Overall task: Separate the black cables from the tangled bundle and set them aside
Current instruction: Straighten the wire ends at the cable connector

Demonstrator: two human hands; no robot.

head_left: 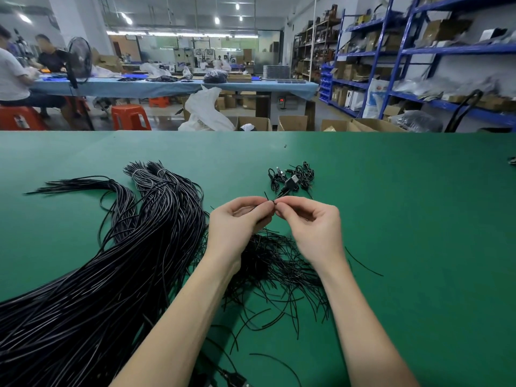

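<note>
A thick bundle of long black cables [92,275] sweeps across the left of the green table [405,219]. A tangle of thin, short black wires [279,266] lies under and between my wrists. My left hand [237,224] and my right hand [310,222] meet fingertip to fingertip above the tangle, both pinching one thin black cable [275,199]. That cable runs up to a USB plug [291,181]. Behind the hands sits a small pile of coiled black cables with plugs [301,175].
The table's far edge runs across the middle of the view. Beyond it stand cardboard boxes [293,122], red stools [129,115], a blue-covered work table [167,86] with seated people, and blue shelving [418,65] at right. A connector [237,379] lies at the near edge.
</note>
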